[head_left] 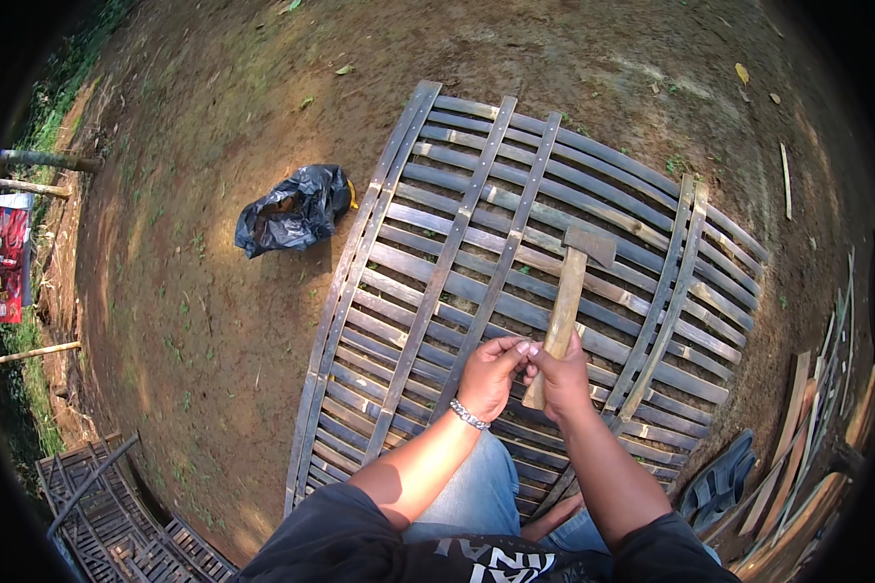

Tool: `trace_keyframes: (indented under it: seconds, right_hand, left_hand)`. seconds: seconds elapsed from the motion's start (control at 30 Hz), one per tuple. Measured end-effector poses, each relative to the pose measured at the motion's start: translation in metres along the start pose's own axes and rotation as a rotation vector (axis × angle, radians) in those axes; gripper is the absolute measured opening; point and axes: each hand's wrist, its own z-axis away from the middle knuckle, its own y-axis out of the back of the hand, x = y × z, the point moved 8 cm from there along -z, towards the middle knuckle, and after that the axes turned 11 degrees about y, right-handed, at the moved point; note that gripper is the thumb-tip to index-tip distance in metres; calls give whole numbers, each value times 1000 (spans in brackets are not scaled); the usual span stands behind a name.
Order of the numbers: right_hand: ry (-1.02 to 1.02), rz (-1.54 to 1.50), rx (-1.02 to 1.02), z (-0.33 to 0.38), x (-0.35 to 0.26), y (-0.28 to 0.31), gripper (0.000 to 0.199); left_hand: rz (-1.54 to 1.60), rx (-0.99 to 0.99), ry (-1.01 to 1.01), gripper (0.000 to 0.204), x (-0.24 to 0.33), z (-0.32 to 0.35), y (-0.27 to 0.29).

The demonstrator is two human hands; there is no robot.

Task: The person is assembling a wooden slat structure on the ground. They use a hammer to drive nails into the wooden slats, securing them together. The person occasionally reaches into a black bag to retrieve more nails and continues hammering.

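Observation:
My right hand point(560, 377) is closed around the lower part of the wooden handle of a hatchet point(566, 301). Its dark metal head points away from me, above a slatted bamboo panel point(472, 214). Close beside it, my left hand point(488, 374), with a chain bracelet point(469, 415) at the wrist, is pinched shut. The fingertips of both hands meet just left of the handle. Whatever lies between them is too small to make out. The panel's many slats are crossed by several long strips, and it lies on the ground under my hands.
A black plastic bag point(295, 210) lies gaping on the dirt, left of the panel. Dark sandals point(717, 478) and wood strips point(787, 447) are at the lower right. Another slatted panel point(117, 515) is at the lower left. A red banner point(5, 257) hangs at the far left.

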Motion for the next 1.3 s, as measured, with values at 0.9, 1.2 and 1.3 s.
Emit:
trace_keyframes:
  seconds: [0.9,1.2,1.3]
  right_hand:
    - [-305,261,-245,32,39,7,74]
    - [-275,351,-268,8,31,-23,68]
    - [-119,658,-331,-6,19,-21,62]
  left_hand:
    - [-1161,748,-988,11,167,-58,73]
    - [-1243,803,-982,11,167,-58,66]
    - [-1252,813,-1005,10,166,-59,65]
